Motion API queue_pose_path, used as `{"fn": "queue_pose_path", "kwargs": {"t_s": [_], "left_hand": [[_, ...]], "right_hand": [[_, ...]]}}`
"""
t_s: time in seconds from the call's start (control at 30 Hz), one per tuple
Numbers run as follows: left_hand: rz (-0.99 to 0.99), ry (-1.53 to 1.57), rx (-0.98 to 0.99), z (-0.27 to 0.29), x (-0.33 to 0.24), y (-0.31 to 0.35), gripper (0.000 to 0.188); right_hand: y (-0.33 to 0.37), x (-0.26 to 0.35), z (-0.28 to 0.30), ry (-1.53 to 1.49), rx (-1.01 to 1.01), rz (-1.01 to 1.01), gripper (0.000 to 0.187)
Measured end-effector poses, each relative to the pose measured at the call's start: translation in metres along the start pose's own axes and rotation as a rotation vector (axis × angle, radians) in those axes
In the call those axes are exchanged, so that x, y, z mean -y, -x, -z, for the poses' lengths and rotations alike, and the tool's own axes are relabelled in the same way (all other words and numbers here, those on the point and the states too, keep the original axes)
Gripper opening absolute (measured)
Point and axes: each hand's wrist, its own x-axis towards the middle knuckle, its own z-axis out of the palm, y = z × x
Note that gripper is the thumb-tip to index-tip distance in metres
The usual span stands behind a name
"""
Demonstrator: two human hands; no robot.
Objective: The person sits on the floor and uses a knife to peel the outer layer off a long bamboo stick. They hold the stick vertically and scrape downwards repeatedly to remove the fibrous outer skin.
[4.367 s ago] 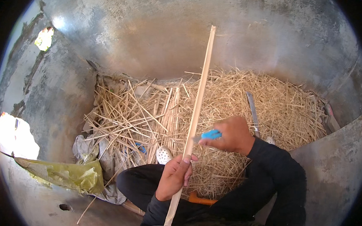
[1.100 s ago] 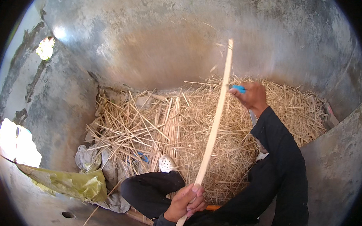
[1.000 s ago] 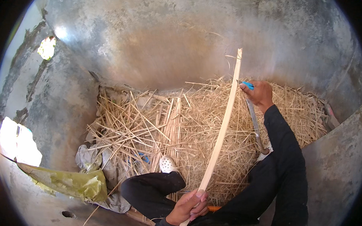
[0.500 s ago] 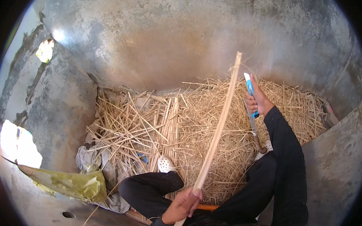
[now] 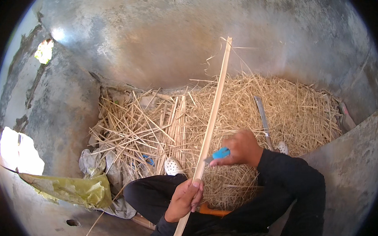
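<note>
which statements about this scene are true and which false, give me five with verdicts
1. The left grip holds a long pale strip. True.
2. The right grip is empty. False: it holds a blue cutter.
3. A long-bladed knife lies on the straw-like shavings. True.
4. Both visible shoes are black. False: they are white.
5. Yellow sheeting is left of the strip. True.

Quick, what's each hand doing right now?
Left hand: closed around the long pale strip, near its lower end.
Right hand: closed on the blue-handled knife, blade at the strip's edge.
</note>
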Motion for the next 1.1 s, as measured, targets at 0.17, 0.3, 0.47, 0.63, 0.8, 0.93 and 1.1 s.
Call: {"fn": "queue_pose_path", "kwargs": {"t_s": [0.17,0.3,0.47,0.63,0.8,0.93,1.1], "left_hand": [[-0.024,-0.046,-0.050,-0.008,-0.012,-0.001,0.030],[0.023,-0.116,-0.008,-0.011,-0.009,0.017,0.031],[0.002,0.016,-0.017,0.002,0.004,0.010,0.031],[-0.018,0.264,0.046,0.006,-0.002,0.012,0.029],[-0.008,0.393,0.119,0.003,-0.001,0.015,0.025],[0.026,0.304,0.159,-0.003,0.010,0.029,0.026],[0.073,0.123,0.149,-0.011,0.010,0.036,0.029]], "right_hand": [[-0.018,-0.023,-0.015,0.090,-0.162,0.112,0.072],[-0.039,-0.094,-0.018,0.099,-0.149,-0.450,0.069],[-0.026,-0.038,-0.033,0.000,-0.066,-0.134,0.077],[-0.045,-0.019,-0.017,0.048,-0.165,0.046,0.075],[-0.055,-0.052,-0.017,0.100,-0.310,-0.010,0.073],[-0.063,-0.122,0.001,0.194,-0.344,-0.293,0.075],[-0.057,-0.168,0.002,0.237,-0.351,-0.445,0.079]]}}
